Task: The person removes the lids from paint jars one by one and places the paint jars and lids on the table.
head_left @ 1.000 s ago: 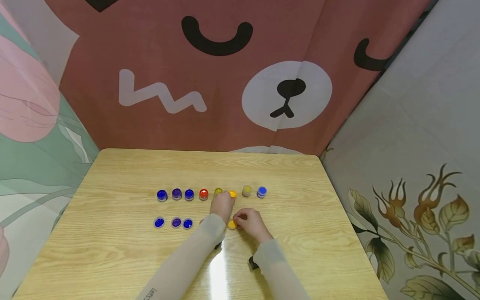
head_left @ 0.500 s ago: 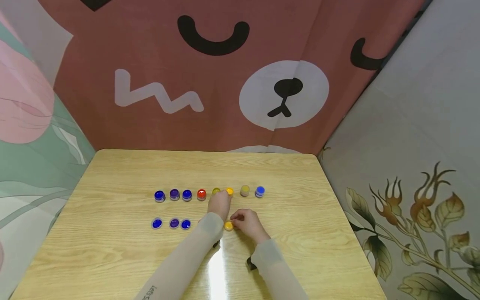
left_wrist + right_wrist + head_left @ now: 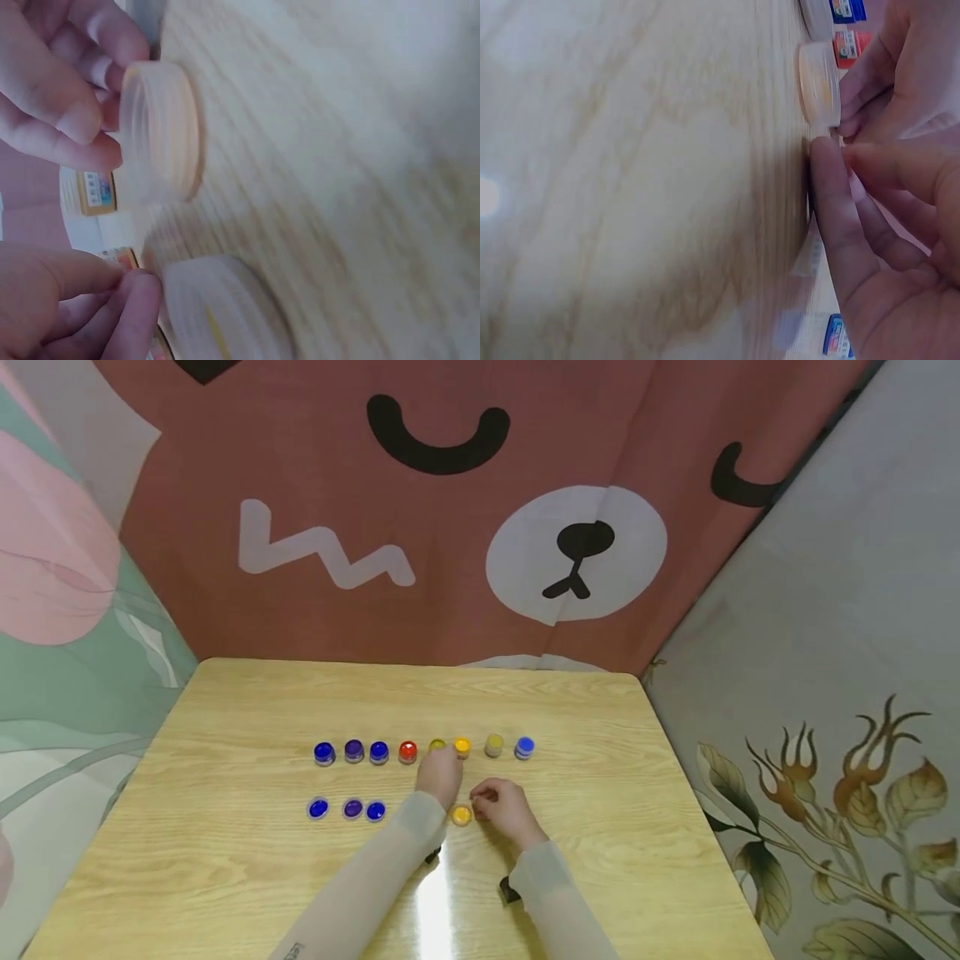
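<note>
In the head view, my left hand [image 3: 441,774] reaches into the back row of small paint pots. Its fingertips are beside the yellow pot [image 3: 462,746] and partly cover the olive pot [image 3: 437,744]. The left wrist view shows its thumb and forefinger [image 3: 127,281] close together in front of an orange-labelled pot; whether they grip it is unclear. My right hand [image 3: 504,808] has loosely bent fingers just right of a clear threaded lid with a yellow middle [image 3: 461,815]. A small gap separates them. Another clear threaded lid [image 3: 225,307] lies beneath my left hand.
Blue [image 3: 324,753], purple [image 3: 354,751] and red [image 3: 407,752] pots stand left in the back row; a dull yellow pot [image 3: 493,745] and a lighter blue pot [image 3: 524,747] stand right. Blue [image 3: 318,808] and purple [image 3: 352,808] lids lie in front on the wooden table [image 3: 225,877].
The yellow pot and the yellow-centred lid have each shifted slightly left. The right fingertips, earlier at the lid's edge, are now a little apart from it. The left hand stays near the pot.
</note>
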`<state>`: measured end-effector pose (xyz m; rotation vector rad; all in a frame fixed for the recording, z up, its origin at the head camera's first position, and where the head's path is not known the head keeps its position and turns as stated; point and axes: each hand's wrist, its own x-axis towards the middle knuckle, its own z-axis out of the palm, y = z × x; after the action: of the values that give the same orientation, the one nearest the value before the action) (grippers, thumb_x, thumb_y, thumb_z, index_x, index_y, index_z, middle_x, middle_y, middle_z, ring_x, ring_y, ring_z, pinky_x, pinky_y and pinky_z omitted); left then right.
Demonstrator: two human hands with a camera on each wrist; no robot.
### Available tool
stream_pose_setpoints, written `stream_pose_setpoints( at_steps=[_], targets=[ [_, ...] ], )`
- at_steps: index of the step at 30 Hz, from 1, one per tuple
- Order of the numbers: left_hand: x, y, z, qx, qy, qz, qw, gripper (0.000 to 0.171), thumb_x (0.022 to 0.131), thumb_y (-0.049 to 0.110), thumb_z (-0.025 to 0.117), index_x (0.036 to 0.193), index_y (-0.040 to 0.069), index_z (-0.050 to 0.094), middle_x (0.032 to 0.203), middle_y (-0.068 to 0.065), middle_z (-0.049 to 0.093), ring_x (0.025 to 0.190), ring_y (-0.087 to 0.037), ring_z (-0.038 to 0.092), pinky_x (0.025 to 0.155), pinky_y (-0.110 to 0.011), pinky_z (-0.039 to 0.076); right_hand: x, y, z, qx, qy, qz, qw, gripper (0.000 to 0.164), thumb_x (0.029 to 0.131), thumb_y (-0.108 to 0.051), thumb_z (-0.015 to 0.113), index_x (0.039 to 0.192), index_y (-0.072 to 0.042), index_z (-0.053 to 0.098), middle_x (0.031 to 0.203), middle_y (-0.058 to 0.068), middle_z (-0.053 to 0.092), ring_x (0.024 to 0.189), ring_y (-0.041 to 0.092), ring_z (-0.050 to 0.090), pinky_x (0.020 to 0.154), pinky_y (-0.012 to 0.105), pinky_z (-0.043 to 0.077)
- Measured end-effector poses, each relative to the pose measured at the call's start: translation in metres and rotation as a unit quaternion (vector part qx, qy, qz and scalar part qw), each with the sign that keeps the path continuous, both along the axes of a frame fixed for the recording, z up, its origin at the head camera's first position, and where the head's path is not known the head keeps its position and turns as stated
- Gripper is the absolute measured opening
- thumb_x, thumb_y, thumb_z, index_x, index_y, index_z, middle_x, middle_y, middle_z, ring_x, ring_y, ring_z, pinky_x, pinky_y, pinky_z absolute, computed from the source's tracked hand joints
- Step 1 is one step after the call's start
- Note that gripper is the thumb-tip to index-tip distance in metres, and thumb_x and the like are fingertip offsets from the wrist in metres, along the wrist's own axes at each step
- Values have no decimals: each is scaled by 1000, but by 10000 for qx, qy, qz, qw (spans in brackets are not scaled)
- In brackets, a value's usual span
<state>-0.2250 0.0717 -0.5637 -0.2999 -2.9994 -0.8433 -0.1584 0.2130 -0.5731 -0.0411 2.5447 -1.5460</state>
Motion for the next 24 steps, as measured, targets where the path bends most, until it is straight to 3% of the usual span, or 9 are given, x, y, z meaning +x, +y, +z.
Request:
stream_pose_setpoints(
  at_steps=[5, 7, 13, 18, 24],
  targets=[
    [9, 7, 2, 124, 116, -428, 9989, 11, 91, -3, 63, 87, -2, 73, 81, -17, 72, 75, -35, 72, 65, -45, 60, -4, 11, -2, 322, 381, -655, 9966, 17, 91, 5, 61, 106, 6, 70, 91, 12, 70, 80, 20, 66, 67, 30, 59],
    [12, 11, 2, 369, -80, -679, 9970, 9, 90, -3, 64, 96, -3, 72, 89, -17, 74, 83, -34, 72, 72, -44, 61, -6, 16, -4, 454, 526, -1002, 9925, 21, 90, 5, 61, 109, 6, 69, 96, 14, 70, 85, 23, 66, 71, 31, 58],
    [17, 26, 3, 1251, -853, -1288, 9800, 42, 96, -2, 60, 136, -12, 51, 131, -28, 61, 123, -41, 58, 106, -49, 47, -15, 27, -8, 309, 780, -1764, 9807, 38, 89, 11, 58, 127, 11, 60, 115, 24, 67, 103, 35, 66, 91, 43, 57],
    [18, 33, 3, 1516, -1095, -1345, 9731, 57, 96, -6, 53, 148, -16, 32, 150, -35, 39, 141, -45, 38, 119, -50, 31, -22, 28, -8, 80, 595, -1645, 9846, 49, 90, 13, 54, 139, 12, 50, 132, 29, 59, 120, 42, 59, 103, 50, 51],
    [9, 31, -6, 1568, -1229, -1384, 9701, 66, 91, -11, 50, 152, -15, 24, 156, -35, 30, 143, -44, 34, 121, -49, 29, -31, 24, -8, -54, 509, -1306, 9901, 56, 94, 12, 53, 148, 12, 38, 141, 31, 51, 130, 44, 52, 109, 53, 45]
  ],
)
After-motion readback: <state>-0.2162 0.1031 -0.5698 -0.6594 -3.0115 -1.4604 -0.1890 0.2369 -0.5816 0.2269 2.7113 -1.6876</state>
